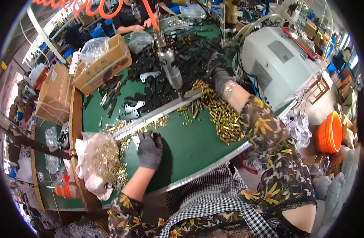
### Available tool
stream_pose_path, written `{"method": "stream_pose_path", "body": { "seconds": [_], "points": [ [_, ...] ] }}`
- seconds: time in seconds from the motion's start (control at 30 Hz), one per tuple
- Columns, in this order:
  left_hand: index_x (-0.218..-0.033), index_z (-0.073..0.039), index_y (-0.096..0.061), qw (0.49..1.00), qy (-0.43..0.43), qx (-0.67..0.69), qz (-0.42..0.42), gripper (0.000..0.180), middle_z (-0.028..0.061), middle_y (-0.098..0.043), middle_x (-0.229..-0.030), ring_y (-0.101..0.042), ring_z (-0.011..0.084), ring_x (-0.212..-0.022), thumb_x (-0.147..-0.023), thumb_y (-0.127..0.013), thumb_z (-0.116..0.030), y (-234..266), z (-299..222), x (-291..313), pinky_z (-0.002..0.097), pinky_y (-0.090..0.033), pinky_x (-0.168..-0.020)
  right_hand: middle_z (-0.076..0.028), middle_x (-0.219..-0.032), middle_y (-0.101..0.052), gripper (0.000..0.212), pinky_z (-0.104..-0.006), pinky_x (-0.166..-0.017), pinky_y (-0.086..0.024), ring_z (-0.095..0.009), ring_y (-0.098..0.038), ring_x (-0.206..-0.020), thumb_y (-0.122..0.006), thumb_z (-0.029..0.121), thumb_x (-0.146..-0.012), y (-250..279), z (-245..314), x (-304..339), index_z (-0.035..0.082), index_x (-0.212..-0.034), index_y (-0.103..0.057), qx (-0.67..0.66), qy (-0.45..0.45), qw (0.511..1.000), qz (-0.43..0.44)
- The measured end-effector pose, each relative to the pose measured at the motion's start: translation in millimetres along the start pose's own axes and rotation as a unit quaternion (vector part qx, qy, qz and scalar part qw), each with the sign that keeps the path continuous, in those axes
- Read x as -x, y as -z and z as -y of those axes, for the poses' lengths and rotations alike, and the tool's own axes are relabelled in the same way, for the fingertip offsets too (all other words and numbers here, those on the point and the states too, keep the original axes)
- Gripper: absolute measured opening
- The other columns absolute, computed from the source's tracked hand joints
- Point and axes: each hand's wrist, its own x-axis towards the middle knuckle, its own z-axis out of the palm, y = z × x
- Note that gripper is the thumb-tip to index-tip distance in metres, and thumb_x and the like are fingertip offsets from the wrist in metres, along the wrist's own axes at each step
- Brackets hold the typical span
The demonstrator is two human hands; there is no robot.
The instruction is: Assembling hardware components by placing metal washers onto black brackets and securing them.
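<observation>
My left hand (150, 151), in a grey glove, rests low over the green tabletop (182, 148) with its fingers bent together. A small silver metal part (136, 141) shows at its fingertips. Reaching farther forward, my right hand (218, 70) wears a dark glove and is at the edge of a heap of black metal parts (166, 85); its fingers blend into them. Between the hands runs a long metal bar (150, 119), under an upright power screwdriver (170, 67). Brass-coloured pins (223, 121) lie piled below my right forearm.
A cardboard box (102, 65) stands at the left, above a clear bag of small brass pieces (104, 156). A grey-white machine (279, 63) is at the right. Across the table, a co-worker's hands (144, 25) are visible. An orange basket (329, 133) stands at far right.
</observation>
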Motion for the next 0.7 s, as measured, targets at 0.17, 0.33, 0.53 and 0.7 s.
{"method": "stream_pose_path", "body": {
  "seconds": [0.17, 0.33, 0.53, 0.7],
  "points": [
    [-0.099, -0.005, -0.057, 0.998, 0.066, 0.006, 0.0, 0.021, 0.022, -0.062, -0.1, -0.063, 0.0399, -0.075, -0.088, -0.064, -0.021, -1, 1, 2, 0.0488, -0.052, -0.068, -0.004, -0.115, -0.065, 0.029, -0.0371, -0.09, -0.048, -0.02, -0.061, -0.102, -0.044, 0.029, -0.098, -87, 36, -39, 0.018, -0.117, -0.063, 0.094, 0.093, 0.99, 0.044],
    [-0.094, -0.004, -0.06, 0.982, 0.179, 0.053, 0.01, 0.016, 0.0193, -0.063, -0.086, -0.063, 0.0369, -0.078, -0.087, -0.065, -0.018, -5, 3, -4, 0.0457, -0.052, -0.07, -0.006, -0.12, -0.064, 0.032, -0.0371, -0.093, -0.048, -0.022, -0.061, -0.105, -0.046, 0.031, -0.098, -175, 77, -104, 0.016, -0.121, -0.062, 0.2, 0.216, 0.956, 0.017],
    [-0.093, -0.003, -0.061, 0.993, 0.089, 0.053, -0.055, 0.01, 0.017, -0.063, -0.089, -0.062, 0.0354, -0.081, -0.086, -0.066, -0.008, -6, 10, -2, 0.0429, -0.051, -0.074, -0.017, -0.123, -0.061, 0.053, -0.0397, -0.091, -0.049, -0.031, -0.06, -0.108, -0.067, 0.038, -0.087, -216, 91, -168, 0.008, -0.129, -0.052, 0.454, 0.374, 0.802, 0.106],
    [-0.094, -0.003, -0.065, 0.992, 0.076, 0.096, 0.024, 0.011, 0.0169, -0.064, -0.089, -0.063, 0.0347, -0.079, -0.085, -0.067, -0.008, 23, 7, -6, 0.0416, -0.052, -0.072, -0.014, -0.102, -0.061, 0.038, -0.0375, -0.072, -0.056, -0.024, -0.063, -0.087, -0.057, 0.028, -0.096, -107, 76, -58, 0.004, -0.124, -0.054, -0.135, 0.06, 0.957, 0.248]
  ]
}}
